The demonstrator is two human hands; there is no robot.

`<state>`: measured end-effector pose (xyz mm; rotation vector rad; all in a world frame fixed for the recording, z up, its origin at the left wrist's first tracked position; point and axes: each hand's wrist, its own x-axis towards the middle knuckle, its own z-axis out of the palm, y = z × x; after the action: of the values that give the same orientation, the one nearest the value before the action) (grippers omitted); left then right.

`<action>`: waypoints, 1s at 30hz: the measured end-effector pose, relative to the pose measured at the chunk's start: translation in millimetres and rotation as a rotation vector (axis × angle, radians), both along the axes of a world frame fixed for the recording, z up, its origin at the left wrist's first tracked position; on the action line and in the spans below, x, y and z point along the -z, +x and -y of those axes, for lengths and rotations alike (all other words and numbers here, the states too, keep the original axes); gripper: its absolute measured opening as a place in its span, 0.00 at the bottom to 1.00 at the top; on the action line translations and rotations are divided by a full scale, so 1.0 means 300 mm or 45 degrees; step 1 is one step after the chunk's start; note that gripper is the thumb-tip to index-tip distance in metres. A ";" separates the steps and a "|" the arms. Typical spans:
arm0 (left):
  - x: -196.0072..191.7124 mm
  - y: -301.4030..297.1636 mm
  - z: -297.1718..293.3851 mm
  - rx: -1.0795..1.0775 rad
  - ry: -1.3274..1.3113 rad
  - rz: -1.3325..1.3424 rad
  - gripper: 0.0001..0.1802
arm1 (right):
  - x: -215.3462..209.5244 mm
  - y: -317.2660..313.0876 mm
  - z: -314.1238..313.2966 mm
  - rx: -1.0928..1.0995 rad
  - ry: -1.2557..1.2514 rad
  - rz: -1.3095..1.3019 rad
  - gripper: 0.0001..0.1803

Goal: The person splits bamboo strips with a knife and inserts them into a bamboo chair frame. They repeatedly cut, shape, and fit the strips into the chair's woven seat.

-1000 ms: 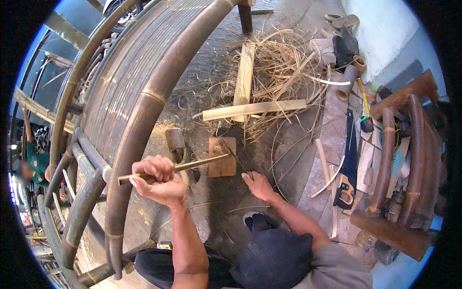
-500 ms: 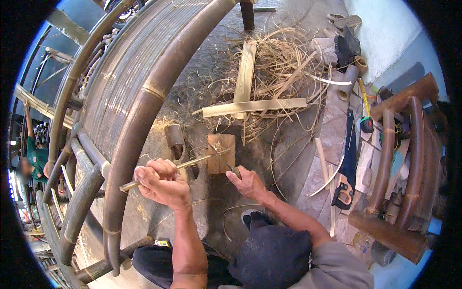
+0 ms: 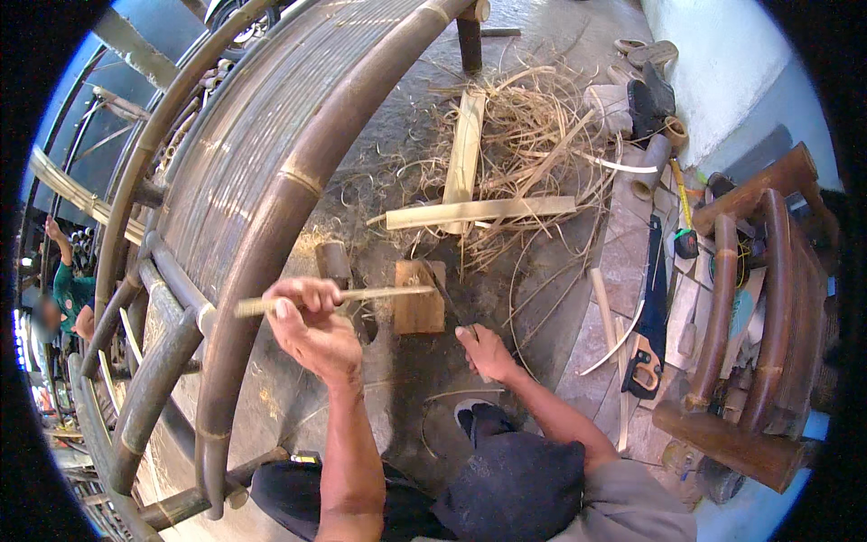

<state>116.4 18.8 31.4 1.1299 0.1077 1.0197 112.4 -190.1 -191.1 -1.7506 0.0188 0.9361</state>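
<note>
My left hand [image 3: 316, 330] is closed around a narrow bamboo strip [image 3: 384, 294], held about level, one end out past the hand on the left. Its other end lies over a small wooden block [image 3: 418, 316] on the floor. My right hand [image 3: 488, 352] grips a knife [image 3: 447, 298] by the handle. The knife's dark, thin blade points up and left over the block, close to the strip's tip. Whether blade and strip touch, I cannot tell. Just left of the block stands a short piece of bamboo [image 3: 333, 260].
A large bamboo bench [image 3: 298, 172] curves along the left. Beyond the block lie a heap of shavings [image 3: 533, 135] and crossed flat slats [image 3: 488, 212]. On the right are a handsaw [image 3: 650, 307], a tape measure [image 3: 686, 242] and a bamboo frame [image 3: 772, 298]. Another person [image 3: 72, 294] is at far left.
The right hand has moved right and slightly down with the knife, its blade now leaning left. The strip has turned closer to level, and the left hand's fingers have shifted on it.
</note>
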 end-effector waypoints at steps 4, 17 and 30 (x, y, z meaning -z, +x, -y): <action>-0.032 0.050 0.063 -0.007 0.090 -0.113 0.15 | -0.234 0.034 0.016 0.277 0.423 -0.182 0.22; 0.006 0.095 0.250 0.440 0.882 -0.705 0.14 | -0.973 0.124 0.200 0.084 0.735 0.354 0.28; 0.002 0.096 0.280 0.475 1.046 -0.648 0.18 | -0.988 0.144 0.202 -0.005 0.612 0.332 0.27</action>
<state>145.3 -65.1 30.8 2.0563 -0.1312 0.4044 155.6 -250.6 105.3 -1.4070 -0.3516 0.6414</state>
